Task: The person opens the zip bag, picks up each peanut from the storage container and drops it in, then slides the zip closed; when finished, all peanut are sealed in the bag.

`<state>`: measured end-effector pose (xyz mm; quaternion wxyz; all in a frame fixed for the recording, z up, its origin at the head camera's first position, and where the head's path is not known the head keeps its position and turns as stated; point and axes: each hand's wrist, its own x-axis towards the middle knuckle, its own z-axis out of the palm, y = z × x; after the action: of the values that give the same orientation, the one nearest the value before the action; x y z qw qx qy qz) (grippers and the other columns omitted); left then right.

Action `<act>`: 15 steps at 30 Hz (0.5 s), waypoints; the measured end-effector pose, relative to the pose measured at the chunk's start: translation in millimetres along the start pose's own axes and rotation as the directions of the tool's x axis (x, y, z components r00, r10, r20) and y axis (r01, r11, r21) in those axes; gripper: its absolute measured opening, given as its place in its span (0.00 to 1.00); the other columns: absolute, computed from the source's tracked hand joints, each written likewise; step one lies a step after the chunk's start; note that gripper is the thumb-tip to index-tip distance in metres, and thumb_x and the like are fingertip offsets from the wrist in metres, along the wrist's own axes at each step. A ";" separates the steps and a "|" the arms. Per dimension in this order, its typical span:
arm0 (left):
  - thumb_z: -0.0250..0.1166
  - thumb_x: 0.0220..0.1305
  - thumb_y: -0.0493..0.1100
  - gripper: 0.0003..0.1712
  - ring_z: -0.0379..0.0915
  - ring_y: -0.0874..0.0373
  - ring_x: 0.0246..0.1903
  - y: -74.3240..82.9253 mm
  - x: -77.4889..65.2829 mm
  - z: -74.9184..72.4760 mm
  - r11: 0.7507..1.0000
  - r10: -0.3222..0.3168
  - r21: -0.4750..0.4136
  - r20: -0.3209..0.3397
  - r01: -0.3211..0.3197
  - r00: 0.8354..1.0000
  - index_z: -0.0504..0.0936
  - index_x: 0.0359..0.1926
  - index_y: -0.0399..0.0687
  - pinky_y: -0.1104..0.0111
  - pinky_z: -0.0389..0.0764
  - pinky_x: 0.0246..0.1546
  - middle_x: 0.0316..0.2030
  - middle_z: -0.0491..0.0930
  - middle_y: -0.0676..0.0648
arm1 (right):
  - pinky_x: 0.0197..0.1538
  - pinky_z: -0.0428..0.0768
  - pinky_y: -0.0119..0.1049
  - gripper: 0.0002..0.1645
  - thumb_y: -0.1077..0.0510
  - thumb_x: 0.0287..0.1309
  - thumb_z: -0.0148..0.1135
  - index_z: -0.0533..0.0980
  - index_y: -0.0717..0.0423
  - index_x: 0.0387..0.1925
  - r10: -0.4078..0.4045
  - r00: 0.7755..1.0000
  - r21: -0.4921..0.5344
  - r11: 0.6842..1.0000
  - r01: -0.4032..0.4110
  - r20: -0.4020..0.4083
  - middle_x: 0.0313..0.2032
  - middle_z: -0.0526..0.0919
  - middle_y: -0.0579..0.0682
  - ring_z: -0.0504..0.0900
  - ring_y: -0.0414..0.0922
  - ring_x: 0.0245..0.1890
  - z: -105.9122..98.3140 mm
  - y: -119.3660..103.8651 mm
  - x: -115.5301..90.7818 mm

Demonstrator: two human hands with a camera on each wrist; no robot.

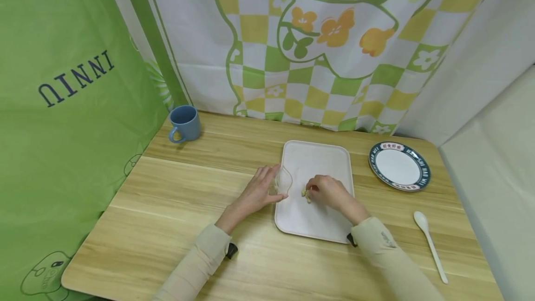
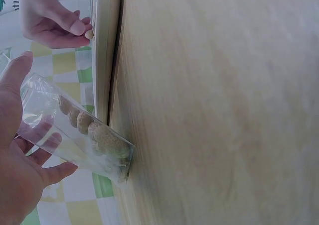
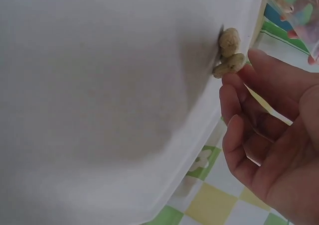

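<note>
My left hand (image 1: 261,188) grips a clear plastic container (image 2: 60,115), thumb on one side and fingers round the other. Several peanuts (image 2: 102,138) lie inside it, toward its lower end, which stands at the table beside the tray's left edge. Over the white tray (image 1: 301,157), my right hand (image 1: 332,193) has its thumb and forefinger at a peanut (image 3: 232,65), pinching it. Against that one sits another peanut (image 3: 230,41) on the tray surface. From the head view, the small group of peanuts (image 1: 308,197) is partly covered by the right fingers.
A blue mug (image 1: 186,124) stands at the back left corner. To the tray's right are a dark-rimmed plate (image 1: 399,166) and a white spoon (image 1: 430,245). A patterned curtain (image 1: 309,78) hangs along the table's back edge, with a green cloth (image 1: 75,143) on the left.
</note>
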<state>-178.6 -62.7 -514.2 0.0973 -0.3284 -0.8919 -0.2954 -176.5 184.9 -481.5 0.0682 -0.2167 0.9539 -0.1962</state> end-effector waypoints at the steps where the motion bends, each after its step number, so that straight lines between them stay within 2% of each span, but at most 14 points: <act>1: 0.73 0.53 0.56 0.50 0.65 0.48 0.53 -0.1 -0.1 0.1 1.000 0.000 0.000 0.000 0.000 1.000 0.59 0.69 0.38 0.59 0.74 0.52 0.49 0.70 0.42 | 0.31 0.77 0.40 0.05 0.62 0.54 0.67 0.84 0.56 0.35 0.001 1.000 -0.005 1.000 -0.001 -0.001 0.29 0.81 0.45 0.76 0.41 0.30 1.2 0.1 0.2; 9: 0.73 0.53 0.56 0.50 0.65 0.49 0.53 -0.2 -1.0 0.3 1.000 -0.004 -0.004 0.005 0.004 1.000 0.60 0.68 0.37 0.59 0.74 0.52 0.49 0.70 0.42 | 0.29 0.76 0.38 0.04 0.61 0.54 0.69 0.83 0.55 0.34 0.000 1.000 -0.028 1.000 -0.001 -0.029 0.27 0.80 0.44 0.76 0.40 0.28 6.9 2.6 0.0; 15: 0.73 0.53 0.56 0.50 0.65 0.50 0.53 -0.7 -0.9 0.1 1.000 -0.006 0.000 0.009 0.006 1.000 0.60 0.68 0.37 0.60 0.74 0.53 0.49 0.70 0.43 | 0.35 0.81 0.43 0.04 0.63 0.55 0.68 0.84 0.58 0.34 -0.040 0.993 -0.032 0.999 0.037 -0.108 0.31 0.83 0.49 0.82 0.46 0.32 7.2 5.3 -2.7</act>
<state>-178.4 -63.5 -515.0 0.0924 -0.3270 -0.8933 -0.2941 -174.6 188.1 -490.0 0.0091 -0.2251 0.9547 -0.1944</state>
